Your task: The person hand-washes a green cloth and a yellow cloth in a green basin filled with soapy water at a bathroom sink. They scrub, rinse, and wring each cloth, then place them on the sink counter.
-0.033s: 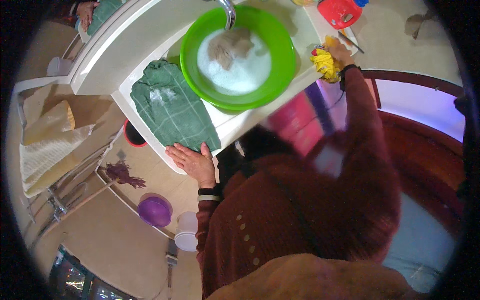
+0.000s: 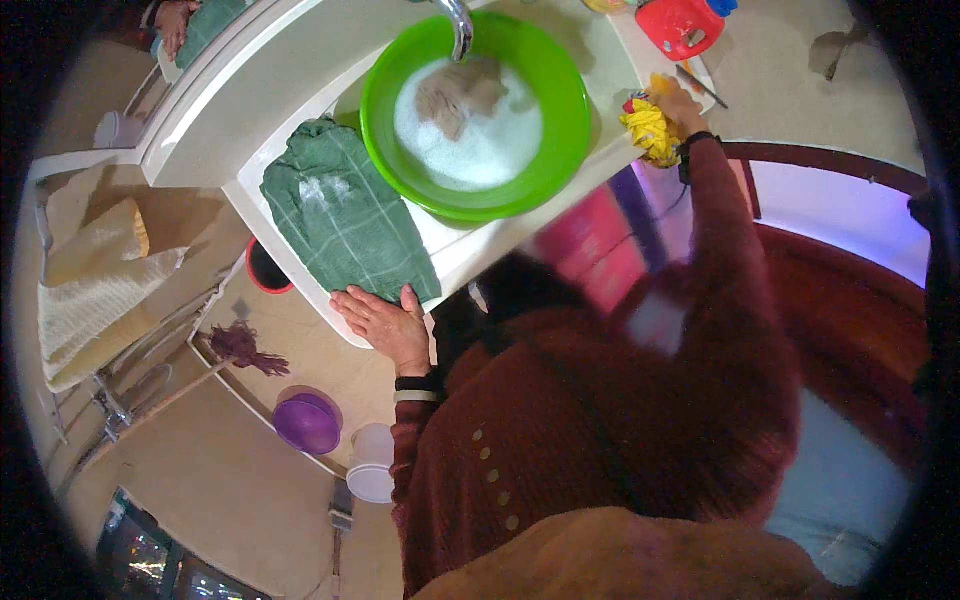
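Green cloth, centre-left, hasn't shifted: left hand spread against it, right hand at yellow bundle, grip unclear.

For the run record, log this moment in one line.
left hand: at near end of green cloth | right hand: on yellow crumpled item | green basin: suds, brown cloth inside

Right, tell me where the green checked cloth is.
Left of centre in the head view, the green checked cloth lies on the white counter beside the round green basin, the left hand at its lower edge.
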`<state>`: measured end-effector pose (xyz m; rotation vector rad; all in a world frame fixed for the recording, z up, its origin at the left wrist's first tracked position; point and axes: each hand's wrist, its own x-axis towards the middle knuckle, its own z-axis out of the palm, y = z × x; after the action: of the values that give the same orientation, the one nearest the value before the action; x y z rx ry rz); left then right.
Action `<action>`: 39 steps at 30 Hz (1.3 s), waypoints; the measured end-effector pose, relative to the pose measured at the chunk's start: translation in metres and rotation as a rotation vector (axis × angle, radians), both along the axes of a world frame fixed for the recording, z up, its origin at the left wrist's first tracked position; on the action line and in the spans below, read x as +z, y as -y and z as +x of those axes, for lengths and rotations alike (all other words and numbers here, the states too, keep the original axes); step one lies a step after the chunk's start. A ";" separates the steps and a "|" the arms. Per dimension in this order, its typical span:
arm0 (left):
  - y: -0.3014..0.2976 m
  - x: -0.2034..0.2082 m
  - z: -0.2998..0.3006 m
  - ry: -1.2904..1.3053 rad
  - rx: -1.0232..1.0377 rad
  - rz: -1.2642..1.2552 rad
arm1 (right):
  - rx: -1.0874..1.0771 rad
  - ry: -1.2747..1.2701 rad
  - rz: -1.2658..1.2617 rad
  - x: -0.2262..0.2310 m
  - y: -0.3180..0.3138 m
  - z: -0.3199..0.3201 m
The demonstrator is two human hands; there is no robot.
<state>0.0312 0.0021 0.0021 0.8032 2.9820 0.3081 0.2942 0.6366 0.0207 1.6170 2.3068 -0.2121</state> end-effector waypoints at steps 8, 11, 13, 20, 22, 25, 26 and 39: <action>0.000 0.006 -0.002 0.073 0.050 0.031 | 0.436 -0.340 0.395 0.044 0.132 -0.113; -0.001 0.010 -0.004 0.085 0.057 0.070 | 0.781 -0.735 0.054 0.052 0.248 -0.187; -0.002 0.013 -0.007 0.098 0.078 0.139 | 0.972 -0.943 -0.188 0.055 0.321 -0.244; -0.017 0.019 -0.016 0.089 0.152 0.201 | 0.786 -0.607 -0.041 0.018 0.450 -0.423; -0.019 0.016 -0.015 0.060 0.165 0.174 | 0.945 -0.502 0.037 0.003 0.458 -0.430; -0.018 0.008 -0.013 0.051 0.185 0.130 | 1.231 -0.577 -0.114 0.000 0.464 -0.391; -0.017 0.005 -0.013 0.063 0.183 0.119 | 1.310 -0.700 -0.144 0.004 0.468 -0.364; -0.012 0.005 -0.016 0.012 0.097 0.151 | 1.466 -0.821 -0.212 -0.011 0.498 -0.347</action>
<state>0.0155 0.0146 0.0071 0.6665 3.0209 0.5456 -0.0532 0.1390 0.0101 -0.6334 3.1655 -0.7584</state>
